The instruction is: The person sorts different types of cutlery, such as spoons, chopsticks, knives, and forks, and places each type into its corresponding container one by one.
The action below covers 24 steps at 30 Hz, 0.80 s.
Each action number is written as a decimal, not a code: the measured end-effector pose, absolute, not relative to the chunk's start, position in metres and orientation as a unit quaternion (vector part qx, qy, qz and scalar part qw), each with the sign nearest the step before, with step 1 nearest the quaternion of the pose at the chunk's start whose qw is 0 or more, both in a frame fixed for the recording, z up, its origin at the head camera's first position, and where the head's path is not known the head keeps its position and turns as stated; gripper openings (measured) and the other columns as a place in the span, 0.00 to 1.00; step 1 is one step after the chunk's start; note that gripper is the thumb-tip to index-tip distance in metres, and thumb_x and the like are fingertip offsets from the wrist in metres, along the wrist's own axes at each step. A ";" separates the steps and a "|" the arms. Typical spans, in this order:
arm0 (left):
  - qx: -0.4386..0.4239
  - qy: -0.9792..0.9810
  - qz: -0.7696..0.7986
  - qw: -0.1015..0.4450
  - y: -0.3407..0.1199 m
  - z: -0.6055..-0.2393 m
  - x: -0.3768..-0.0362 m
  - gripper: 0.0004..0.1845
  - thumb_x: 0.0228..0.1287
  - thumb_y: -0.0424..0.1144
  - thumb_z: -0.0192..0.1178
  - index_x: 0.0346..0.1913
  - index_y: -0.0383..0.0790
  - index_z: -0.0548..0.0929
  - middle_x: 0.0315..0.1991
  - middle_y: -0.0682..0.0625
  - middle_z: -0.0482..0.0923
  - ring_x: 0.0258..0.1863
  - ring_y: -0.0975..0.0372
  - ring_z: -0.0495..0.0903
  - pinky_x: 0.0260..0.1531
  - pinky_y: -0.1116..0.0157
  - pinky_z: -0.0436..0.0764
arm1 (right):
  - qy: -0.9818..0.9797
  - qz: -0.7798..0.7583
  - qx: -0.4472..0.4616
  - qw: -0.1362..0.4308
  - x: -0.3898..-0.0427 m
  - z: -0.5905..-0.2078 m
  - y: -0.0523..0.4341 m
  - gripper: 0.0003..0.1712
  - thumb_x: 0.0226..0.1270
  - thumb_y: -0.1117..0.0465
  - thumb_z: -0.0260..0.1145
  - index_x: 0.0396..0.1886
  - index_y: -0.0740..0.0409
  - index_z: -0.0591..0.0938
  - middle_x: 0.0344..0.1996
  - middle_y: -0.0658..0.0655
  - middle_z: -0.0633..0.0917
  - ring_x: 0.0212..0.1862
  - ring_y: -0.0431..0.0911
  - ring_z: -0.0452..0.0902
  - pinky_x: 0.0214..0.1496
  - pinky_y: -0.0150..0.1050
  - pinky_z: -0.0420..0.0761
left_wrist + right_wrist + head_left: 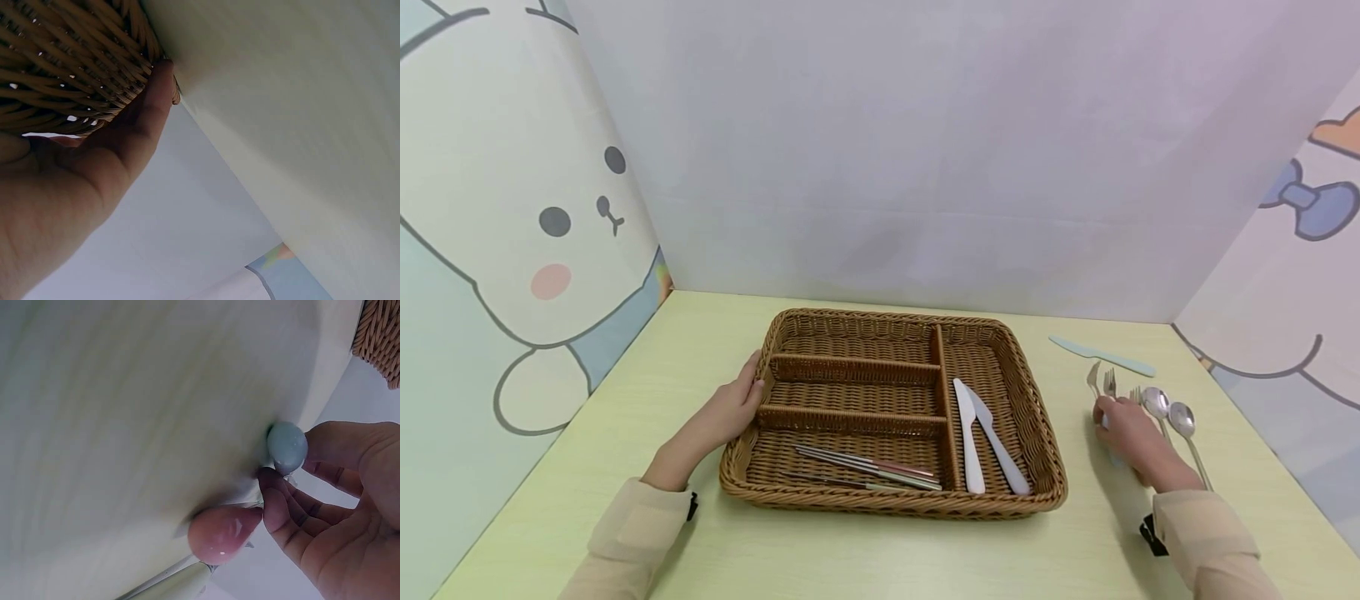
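At the left side of a brown wicker cutlery tray [857, 363], my left hand [730, 408] grips the woven wall, with one digit [153, 103] along the outside in the left wrist view. My right hand [1138, 437] is over the cutlery on the right side of the table. Its thumb and fingers pinch a fork [1093, 377] by its light blue handle [287, 447]. Close to the fingertips lies a pink handle [215, 534]. Two more forks, including the middle fork [1110, 383], are partly hidden by the hand.
Two spoons [1182, 419] lie right of the forks, and a light blue knife [1105, 356] lies behind them. Inside the tray, two pale knives [970, 442] occupy the right compartment; several chopsticks [880, 468] lie in the front one. Walls stand behind and at both sides.
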<state>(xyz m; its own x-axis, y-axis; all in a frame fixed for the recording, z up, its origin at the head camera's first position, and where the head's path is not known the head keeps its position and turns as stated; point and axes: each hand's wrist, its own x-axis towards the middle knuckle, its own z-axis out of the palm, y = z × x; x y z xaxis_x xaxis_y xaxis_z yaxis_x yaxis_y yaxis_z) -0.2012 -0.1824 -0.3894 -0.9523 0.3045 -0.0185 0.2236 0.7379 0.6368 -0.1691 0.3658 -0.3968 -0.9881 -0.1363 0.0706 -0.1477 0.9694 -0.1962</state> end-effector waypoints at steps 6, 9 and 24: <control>0.141 0.930 0.333 0.061 -0.182 -0.389 -0.201 0.31 0.74 0.36 0.34 0.71 0.31 0.35 0.11 0.53 0.58 0.09 0.64 0.53 0.15 0.64 0.65 | -0.991 0.108 0.072 0.023 -0.169 -0.395 0.365 0.05 0.47 0.74 0.59 0.26 0.63 0.76 0.24 0.62 0.75 0.28 0.51 0.70 0.28 0.45 0.71; 0.142 0.930 0.333 0.062 -0.182 -0.389 -0.201 0.31 0.73 0.36 0.34 0.71 0.30 0.35 0.11 0.53 0.58 0.09 0.64 0.53 0.15 0.64 0.65 | -0.991 0.110 0.067 0.026 -0.169 -0.394 0.365 0.06 0.45 0.74 0.59 0.26 0.64 0.78 0.24 0.61 0.75 0.27 0.50 0.68 0.27 0.43 0.71; 0.140 0.932 0.328 0.061 -0.182 -0.389 -0.201 0.31 0.74 0.36 0.34 0.71 0.30 0.35 0.12 0.53 0.59 0.09 0.64 0.54 0.16 0.64 0.65 | -0.988 0.120 0.073 0.059 -0.169 -0.385 0.356 0.14 0.44 0.79 0.51 0.31 0.70 0.78 0.30 0.68 0.75 0.32 0.57 0.72 0.33 0.51 0.73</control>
<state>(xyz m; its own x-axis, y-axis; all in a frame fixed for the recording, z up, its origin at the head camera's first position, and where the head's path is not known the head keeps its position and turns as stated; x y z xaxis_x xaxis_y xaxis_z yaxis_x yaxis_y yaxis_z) -0.2010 -0.1818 -0.3888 -0.9535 0.3007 -0.0219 0.2208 0.7460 0.6283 -0.1693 0.3555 -0.3853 -0.9823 -0.1305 0.1344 -0.1589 0.9605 -0.2284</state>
